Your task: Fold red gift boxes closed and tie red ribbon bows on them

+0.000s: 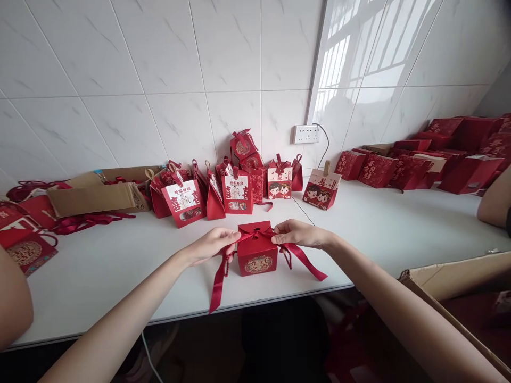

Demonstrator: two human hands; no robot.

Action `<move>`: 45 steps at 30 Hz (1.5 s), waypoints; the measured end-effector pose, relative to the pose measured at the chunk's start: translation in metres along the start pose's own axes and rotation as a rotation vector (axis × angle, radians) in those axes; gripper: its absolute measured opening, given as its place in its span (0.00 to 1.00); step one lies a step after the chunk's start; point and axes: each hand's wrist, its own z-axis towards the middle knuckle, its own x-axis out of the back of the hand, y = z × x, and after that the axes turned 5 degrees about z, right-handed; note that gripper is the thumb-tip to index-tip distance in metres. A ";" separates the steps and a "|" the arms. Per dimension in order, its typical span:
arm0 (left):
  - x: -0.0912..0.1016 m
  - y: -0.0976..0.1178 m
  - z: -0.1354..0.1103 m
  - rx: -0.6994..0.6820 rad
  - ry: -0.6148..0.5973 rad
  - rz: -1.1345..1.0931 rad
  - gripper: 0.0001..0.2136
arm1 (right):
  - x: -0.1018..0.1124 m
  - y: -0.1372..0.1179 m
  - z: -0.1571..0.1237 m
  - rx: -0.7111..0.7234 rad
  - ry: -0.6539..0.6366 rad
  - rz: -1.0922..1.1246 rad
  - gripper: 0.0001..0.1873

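A small red gift box with a gold emblem on its front stands on the white table near the front edge. A red ribbon is knotted on top of it, its tails hanging down both sides. My left hand pinches the ribbon at the left of the knot. My right hand pinches it at the right. Both hands pull outward from the box's top.
Several finished red gift boxes stand in a cluster by the tiled wall. Flat brown cardboard and loose ribbons lie at the left. More red boxes pile at the right. An open carton sits at lower right. Other people's arms show at both edges.
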 end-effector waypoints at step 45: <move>-0.027 0.045 -0.039 -0.059 0.200 0.852 0.04 | -0.063 -0.001 -0.006 0.469 0.410 -0.339 0.11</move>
